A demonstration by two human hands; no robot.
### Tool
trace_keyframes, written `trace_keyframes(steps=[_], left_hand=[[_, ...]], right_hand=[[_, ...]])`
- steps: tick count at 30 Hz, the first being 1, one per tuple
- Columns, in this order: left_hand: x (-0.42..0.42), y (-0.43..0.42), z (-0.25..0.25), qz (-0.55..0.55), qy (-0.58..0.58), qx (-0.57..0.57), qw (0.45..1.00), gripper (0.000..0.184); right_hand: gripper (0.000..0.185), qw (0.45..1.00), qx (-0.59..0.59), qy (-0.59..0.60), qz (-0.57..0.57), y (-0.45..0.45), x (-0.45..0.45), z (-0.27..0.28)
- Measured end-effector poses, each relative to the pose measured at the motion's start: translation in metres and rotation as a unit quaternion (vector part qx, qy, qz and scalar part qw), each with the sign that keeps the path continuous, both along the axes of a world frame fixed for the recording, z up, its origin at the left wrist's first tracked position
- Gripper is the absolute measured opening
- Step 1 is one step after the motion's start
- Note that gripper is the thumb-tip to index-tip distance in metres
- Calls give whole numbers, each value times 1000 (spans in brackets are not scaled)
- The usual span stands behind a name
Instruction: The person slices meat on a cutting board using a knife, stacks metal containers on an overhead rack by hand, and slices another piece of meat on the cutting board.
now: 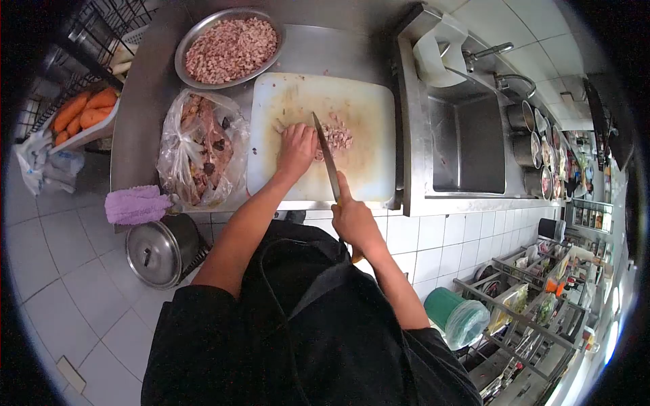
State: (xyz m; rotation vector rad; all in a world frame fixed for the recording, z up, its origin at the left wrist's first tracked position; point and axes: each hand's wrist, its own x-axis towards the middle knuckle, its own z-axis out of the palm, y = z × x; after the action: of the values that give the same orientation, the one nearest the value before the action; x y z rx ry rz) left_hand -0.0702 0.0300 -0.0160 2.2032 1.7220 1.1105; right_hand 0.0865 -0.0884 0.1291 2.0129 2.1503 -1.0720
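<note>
My right hand (pixel 355 222) is wrapped around the handle of a long kitchen knife (pixel 327 150). The blade points away from me across a white, stained cutting board (pixel 369 177). Close to the blade's left side, my left hand (pixel 296 147) has its fingers curled down over a piece of meat, mostly hidden beneath them. Small diced meat pieces (pixel 340 135) lie to the right of the blade. Behind the board, a metal bowl (pixel 181 59) holds a heap of pinkish diced meat (pixel 230 51). A clear plastic bag (pixel 177 145) with larger meat pieces sits left of the board.
A sink (pixel 467 142) with taps is on the right. A purple towel (pixel 137 204) hangs at the counter's left edge, above a lidded pot (pixel 153 254). Carrots (pixel 84 111) fill a container at far left. A green bin (pixel 450 314) and racks stand behind to the right.
</note>
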Motion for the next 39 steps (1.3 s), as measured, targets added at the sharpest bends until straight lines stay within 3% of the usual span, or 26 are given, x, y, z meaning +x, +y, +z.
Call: trace_keyframes(steps=[6, 14, 17, 20, 26, 33, 39], left_hand=[[2, 5, -6, -2, 27, 8, 1000, 12], [-1, 4, -8, 0, 31, 19, 999, 12], [-6, 2, -5, -1, 5, 32, 999, 11], [-12, 2, 13, 20, 16, 34, 999, 10], [-20, 6, -4, -19, 24, 38, 999, 12], [-19, 4, -8, -23, 64, 39, 997, 14], [-19, 3, -9, -31, 58, 8, 998, 13]], right_hand=[[83, 997, 65, 24, -16, 16, -14, -73], [83, 989, 122, 86, -6, 95, -19, -90], [80, 996, 35, 85, -16, 91, -13, -49], [77, 996, 72, 56, -4, 63, -6, -34], [76, 999, -36, -23, -6, 13, -9, 14], [80, 999, 21, -10, -26, -10, -20, -31], [83, 996, 76, 31, -31, 57, -38, -84]])
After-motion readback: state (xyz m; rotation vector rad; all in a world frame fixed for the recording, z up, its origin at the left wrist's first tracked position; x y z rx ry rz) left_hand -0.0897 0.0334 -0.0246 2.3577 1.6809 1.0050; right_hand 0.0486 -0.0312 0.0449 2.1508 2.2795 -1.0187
